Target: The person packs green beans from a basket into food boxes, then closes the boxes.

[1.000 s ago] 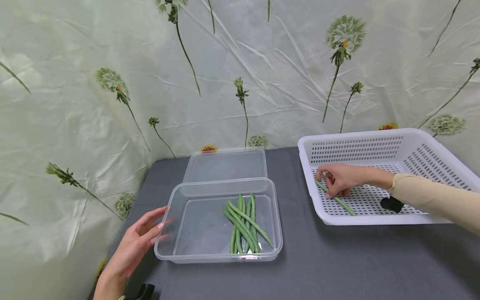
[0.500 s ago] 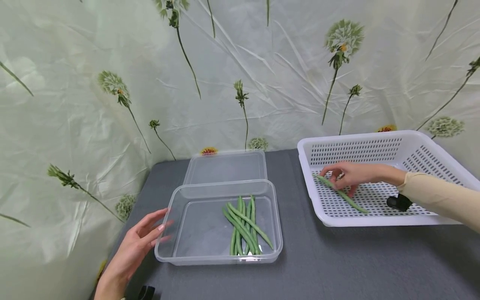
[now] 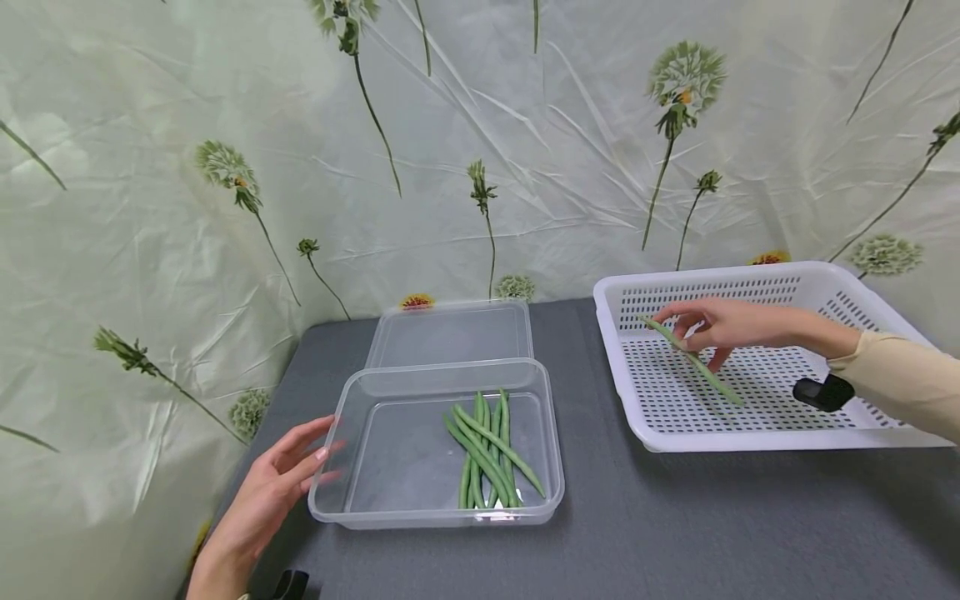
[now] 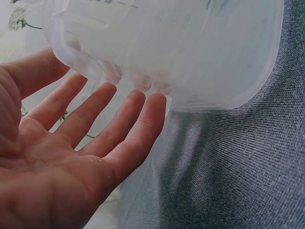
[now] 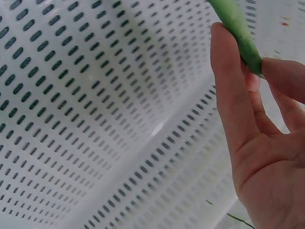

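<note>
My right hand (image 3: 708, 327) pinches a long green bean (image 3: 697, 364) and holds it lifted above the floor of the white perforated basket (image 3: 750, 437) at the right. In the right wrist view the green bean (image 5: 236, 31) sits between thumb and fingers, with the basket wall (image 5: 95, 119) behind. A clear plastic container (image 3: 360, 508) in the middle holds several green beans (image 3: 487, 450). My left hand (image 3: 288, 475) lies open with straight fingers against the container's left wall; in the left wrist view the fingers (image 4: 119, 129) touch the container (image 4: 190, 52).
The container's clear lid (image 3: 450, 332) lies flat behind it on the grey table (image 3: 675, 525). A flower-printed sheet (image 3: 225, 167) hangs close behind and to the left. A black wrist device (image 3: 823, 392) sits at my right wrist.
My right hand has lifted the green bean off the basket floor and moved up and to the right. The left hand and container have stayed put.
</note>
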Tool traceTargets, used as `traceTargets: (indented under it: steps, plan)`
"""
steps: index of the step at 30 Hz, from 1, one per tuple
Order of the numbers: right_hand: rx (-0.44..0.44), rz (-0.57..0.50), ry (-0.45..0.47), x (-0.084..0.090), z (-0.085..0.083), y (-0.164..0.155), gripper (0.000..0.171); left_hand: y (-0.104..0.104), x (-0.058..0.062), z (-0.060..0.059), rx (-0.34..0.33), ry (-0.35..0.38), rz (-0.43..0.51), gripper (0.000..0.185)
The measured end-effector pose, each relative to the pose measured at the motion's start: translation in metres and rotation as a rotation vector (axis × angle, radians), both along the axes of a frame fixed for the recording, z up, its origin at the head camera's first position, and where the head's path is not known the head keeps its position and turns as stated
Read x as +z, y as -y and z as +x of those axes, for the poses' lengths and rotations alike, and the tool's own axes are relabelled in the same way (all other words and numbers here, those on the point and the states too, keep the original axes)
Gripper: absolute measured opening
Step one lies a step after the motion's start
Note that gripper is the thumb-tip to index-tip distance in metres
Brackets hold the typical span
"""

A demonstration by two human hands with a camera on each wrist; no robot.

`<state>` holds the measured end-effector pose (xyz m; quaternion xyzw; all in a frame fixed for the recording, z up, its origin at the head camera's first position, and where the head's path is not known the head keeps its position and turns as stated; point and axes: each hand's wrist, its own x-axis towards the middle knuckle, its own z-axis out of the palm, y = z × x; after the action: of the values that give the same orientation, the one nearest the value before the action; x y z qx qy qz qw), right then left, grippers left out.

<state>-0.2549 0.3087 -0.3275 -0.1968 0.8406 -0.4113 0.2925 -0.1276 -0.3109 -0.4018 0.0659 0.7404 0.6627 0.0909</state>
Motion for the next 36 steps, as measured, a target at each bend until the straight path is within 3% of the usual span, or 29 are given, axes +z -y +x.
traceTargets:
  steps: [13,21,27,36]
  plan:
    - [-0.054,-0.048,-0.149,0.029,0.017,0.002,0.055,0.0,-0.001,0.0,-0.009,-0.005,0.008,0.047]
    - [-0.194,-0.032,-0.292,0.044,0.036,0.013,0.054,-0.001,0.001,0.0,-0.012,-0.008,0.007,0.047]
    - [-0.238,-0.109,-0.342,0.047,0.053,0.028,0.058,0.001,0.001,-0.002,-0.005,-0.012,0.0,0.047]
    - [-0.306,-0.305,-0.458,0.038,0.082,0.065,0.053,0.0,0.0,-0.002,0.002,0.004,-0.011,0.048]
